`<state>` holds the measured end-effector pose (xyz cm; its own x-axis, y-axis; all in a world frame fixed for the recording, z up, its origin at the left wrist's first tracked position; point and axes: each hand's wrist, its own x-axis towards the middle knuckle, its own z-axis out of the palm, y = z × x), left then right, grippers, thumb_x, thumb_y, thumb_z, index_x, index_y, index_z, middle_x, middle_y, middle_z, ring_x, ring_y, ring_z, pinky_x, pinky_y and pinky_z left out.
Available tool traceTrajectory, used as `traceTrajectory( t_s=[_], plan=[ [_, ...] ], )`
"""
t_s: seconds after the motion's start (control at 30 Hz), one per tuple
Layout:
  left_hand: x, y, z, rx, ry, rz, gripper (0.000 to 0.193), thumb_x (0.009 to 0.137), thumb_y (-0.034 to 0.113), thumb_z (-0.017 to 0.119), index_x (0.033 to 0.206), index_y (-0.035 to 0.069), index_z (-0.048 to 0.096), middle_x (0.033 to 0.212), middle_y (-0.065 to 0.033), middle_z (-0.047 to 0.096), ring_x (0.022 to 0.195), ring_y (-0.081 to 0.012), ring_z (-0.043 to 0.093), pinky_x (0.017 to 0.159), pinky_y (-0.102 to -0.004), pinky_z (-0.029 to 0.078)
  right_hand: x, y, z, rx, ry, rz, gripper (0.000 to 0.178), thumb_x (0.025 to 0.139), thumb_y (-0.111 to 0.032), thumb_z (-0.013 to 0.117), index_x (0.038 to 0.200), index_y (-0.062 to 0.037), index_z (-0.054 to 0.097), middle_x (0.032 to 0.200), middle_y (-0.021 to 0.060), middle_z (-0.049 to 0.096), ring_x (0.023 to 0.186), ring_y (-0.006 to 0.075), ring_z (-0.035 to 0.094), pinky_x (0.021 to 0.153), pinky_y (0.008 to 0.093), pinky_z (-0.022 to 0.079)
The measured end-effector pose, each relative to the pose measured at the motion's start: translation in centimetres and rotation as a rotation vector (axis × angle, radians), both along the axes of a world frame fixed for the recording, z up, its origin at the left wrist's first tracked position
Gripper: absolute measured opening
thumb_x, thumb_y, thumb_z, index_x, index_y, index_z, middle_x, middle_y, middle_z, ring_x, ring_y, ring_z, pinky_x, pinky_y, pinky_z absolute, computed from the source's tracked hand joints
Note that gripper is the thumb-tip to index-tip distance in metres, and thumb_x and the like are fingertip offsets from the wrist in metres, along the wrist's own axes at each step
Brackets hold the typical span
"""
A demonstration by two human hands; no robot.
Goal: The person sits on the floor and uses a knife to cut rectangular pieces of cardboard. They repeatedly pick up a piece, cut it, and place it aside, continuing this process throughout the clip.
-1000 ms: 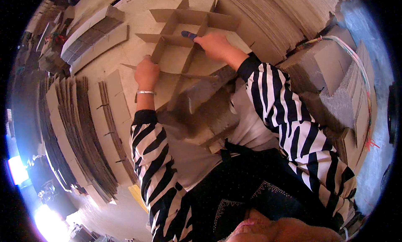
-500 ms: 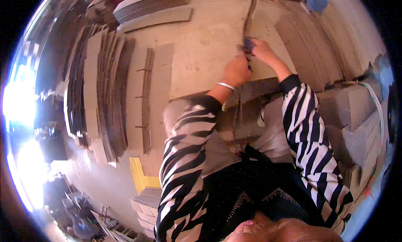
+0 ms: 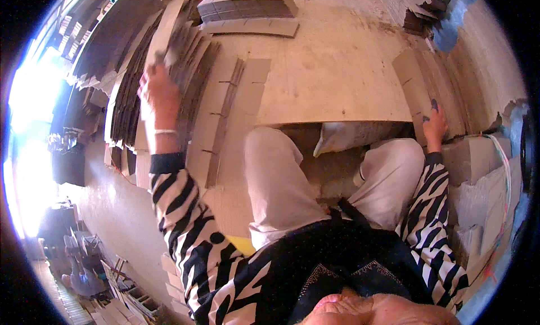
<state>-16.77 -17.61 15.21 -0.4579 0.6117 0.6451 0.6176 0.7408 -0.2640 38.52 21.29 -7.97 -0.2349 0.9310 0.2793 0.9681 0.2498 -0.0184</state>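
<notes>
Out at the left, my left hand (image 3: 160,100) is closed on the lower end of a long cardboard strip (image 3: 169,29); motion blurs the fingertips. The strip lies over a stack of upright-leaning cardboard sheets (image 3: 196,72). Far to the right, my right hand (image 3: 436,128) rests on a fanned row of cardboard pieces (image 3: 413,80). Its thumb and forefinger are apart, and something dark covers a fingertip. I cannot make out a piece lifted in that hand.
Between my hands lies a pale wooden board (image 3: 332,60). A stack of cardboard strips (image 3: 247,7) stands at its far left. Slotted cardboard (image 3: 225,117) lies left of my knees. Cardboard boxes (image 3: 478,153) stand at the right, beside a pale cord (image 3: 503,150).
My hands have parted from the middle of the board. The left has carried the cardboard strip to the left stack; the right has moved to the row on the right.
</notes>
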Motion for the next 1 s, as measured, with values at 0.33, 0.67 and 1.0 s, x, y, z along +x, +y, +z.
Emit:
traceTrajectory(
  t_s=[0.33,0.67,1.0],
  plan=[
    [-10.7,-7.9,-6.9,-0.330,-0.522,0.200,0.056,0.076,0.007,0.059,0.130,0.018,0.051,0.117,-0.0133,0.059,0.109,-0.0368,0.056,0.082,-0.0479,0.050,-3.7,-0.6,7.7,0.017,0.360,0.280,0.034,0.084,-0.010,0.054,0.118,-0.0080,0.055,0.102,0.0248,0.062,0.094,0.0438,0.059,0.077,0.0500,0.046],
    [6.8,6.8,-22.3,-0.285,-0.381,-0.086,0.052,0.080,0.042,0.059,0.113,0.002,0.062,0.132,-0.0180,0.050,0.127,-0.0323,0.041,0.101,-0.0579,0.028,-18.7,-5.9,6.5,-0.248,0.035,0.637,0.027,0.079,-0.010,0.057,0.107,-0.0093,0.056,0.088,0.0184,0.065,0.087,0.0403,0.062,0.070,0.0510,0.047],
    [12.8,4.0,-20.3,-0.656,-0.499,-0.235,0.041,0.072,0.021,0.063,0.107,-0.001,0.062,0.109,-0.0148,0.059,0.105,-0.0314,0.057,0.089,-0.0439,0.043,-19.1,-9.7,5.2,-0.214,0.144,0.835,0.027,0.076,-0.006,0.058,0.103,-0.0082,0.058,0.087,0.0144,0.066,0.085,0.0359,0.064,0.065,0.0485,0.049]
  ],
)
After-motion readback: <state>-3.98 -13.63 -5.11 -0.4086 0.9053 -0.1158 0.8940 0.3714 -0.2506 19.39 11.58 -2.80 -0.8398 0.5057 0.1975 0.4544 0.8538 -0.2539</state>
